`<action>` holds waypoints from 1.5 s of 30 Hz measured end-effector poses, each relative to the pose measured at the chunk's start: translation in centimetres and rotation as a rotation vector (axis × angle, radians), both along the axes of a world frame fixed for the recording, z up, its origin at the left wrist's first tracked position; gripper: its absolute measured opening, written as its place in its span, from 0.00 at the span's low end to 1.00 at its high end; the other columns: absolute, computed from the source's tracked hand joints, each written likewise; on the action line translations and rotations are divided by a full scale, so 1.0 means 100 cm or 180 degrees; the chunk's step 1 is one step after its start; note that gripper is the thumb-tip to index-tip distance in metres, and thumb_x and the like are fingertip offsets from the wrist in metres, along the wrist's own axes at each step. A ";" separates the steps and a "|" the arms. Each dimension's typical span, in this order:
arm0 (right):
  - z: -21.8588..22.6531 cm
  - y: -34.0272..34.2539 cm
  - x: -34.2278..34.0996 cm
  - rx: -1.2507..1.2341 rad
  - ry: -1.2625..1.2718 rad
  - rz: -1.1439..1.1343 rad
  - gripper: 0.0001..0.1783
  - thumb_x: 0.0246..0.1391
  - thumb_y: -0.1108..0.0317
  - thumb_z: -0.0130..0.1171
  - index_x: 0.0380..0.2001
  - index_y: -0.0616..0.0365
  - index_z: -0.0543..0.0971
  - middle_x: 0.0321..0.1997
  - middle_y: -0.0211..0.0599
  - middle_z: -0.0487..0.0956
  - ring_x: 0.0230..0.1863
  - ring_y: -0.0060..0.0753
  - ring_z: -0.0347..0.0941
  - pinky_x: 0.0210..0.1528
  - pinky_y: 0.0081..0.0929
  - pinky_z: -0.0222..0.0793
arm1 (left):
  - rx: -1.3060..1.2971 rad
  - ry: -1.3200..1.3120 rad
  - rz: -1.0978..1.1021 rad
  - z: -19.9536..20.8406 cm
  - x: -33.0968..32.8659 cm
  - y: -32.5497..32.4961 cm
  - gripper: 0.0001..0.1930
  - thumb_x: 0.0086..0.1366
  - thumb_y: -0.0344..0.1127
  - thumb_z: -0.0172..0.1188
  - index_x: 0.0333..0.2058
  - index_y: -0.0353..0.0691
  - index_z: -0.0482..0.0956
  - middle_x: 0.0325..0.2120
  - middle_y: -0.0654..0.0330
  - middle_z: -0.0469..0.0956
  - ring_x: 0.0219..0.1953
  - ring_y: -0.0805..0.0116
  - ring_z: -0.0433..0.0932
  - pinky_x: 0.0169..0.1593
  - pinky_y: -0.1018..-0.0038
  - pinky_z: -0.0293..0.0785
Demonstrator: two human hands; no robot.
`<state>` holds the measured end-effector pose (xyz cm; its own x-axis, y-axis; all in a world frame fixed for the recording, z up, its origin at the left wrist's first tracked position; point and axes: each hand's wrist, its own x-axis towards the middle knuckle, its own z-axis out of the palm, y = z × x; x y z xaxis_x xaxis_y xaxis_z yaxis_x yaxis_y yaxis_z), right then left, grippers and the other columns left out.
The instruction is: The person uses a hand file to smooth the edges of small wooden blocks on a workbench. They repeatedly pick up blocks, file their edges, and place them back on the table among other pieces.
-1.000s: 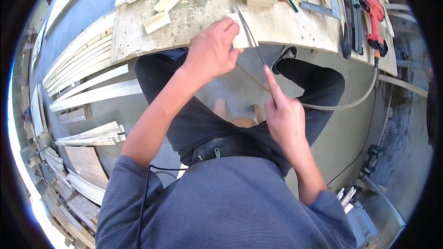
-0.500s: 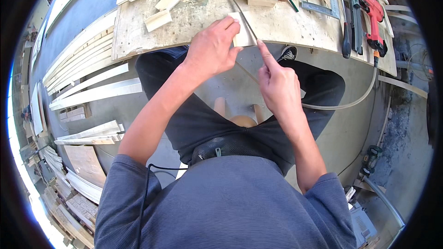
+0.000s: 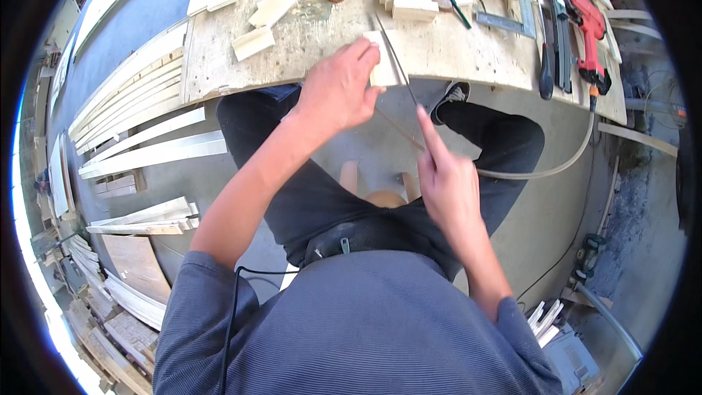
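Note:
Near the front edge of the wooden workbench lies a small pale wood block. My left hand is closed on its left side, fingers on top and thumb at the front. In my right hand is a file, long, thin, dark and tapering to a point. Its blade slants across the block's face, tip toward the far side. The index finger stretches along the tool, while the other fingers wrap its handle, which is mostly hidden.
Several wood offcuts lie across the back of the bench. At right are a metal square, a screwdriver and a red nail gun with a hose. Long wooden strips are stacked at left.
My right hand has drawn back toward my body, pulling the file along the block. The left hand keeps its hold on the block, and the whole view has shifted slightly.

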<state>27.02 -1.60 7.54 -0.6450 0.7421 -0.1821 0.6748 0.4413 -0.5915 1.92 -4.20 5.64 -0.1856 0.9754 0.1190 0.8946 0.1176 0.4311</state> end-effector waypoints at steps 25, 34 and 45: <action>0.007 0.005 -0.007 0.0206 0.0104 -0.0084 0.37 0.68 0.71 0.58 0.80 0.47 0.73 0.27 0.61 0.82 0.29 0.66 0.82 0.39 0.57 0.80 | 0.0263 0.0068 -0.0295 -0.010 0.020 -0.002 0.24 0.64 0.36 0.75 0.57 0.36 0.82 0.60 0.48 0.82 0.61 0.46 0.84 0.61 0.58 0.86; -0.010 0.014 -0.049 0.0207 0.0218 -0.0039 0.38 0.68 0.70 0.58 0.81 0.39 0.72 0.26 0.62 0.82 0.31 0.67 0.84 0.42 0.59 0.80 | 0.0106 0.0232 -0.0173 0.006 -0.021 -0.006 0.31 0.63 0.41 0.78 0.61 0.32 0.81 0.58 0.47 0.83 0.61 0.41 0.83 0.62 0.53 0.83; 0.019 -0.008 0.013 0.0247 0.0014 0.0216 0.41 0.64 0.69 0.61 0.82 0.41 0.71 0.27 0.52 0.85 0.28 0.62 0.84 0.34 0.55 0.82 | 0.0223 0.0230 -0.0302 0.004 -0.022 0.002 0.24 0.64 0.38 0.77 0.55 0.31 0.84 0.53 0.47 0.83 0.54 0.39 0.85 0.56 0.53 0.84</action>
<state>28.30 -2.44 9.44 -0.6949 0.7086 -0.1227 0.6393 0.5306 -0.5566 -0.29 -4.01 6.04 -0.0814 0.9770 0.1973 0.9293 0.0028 0.3694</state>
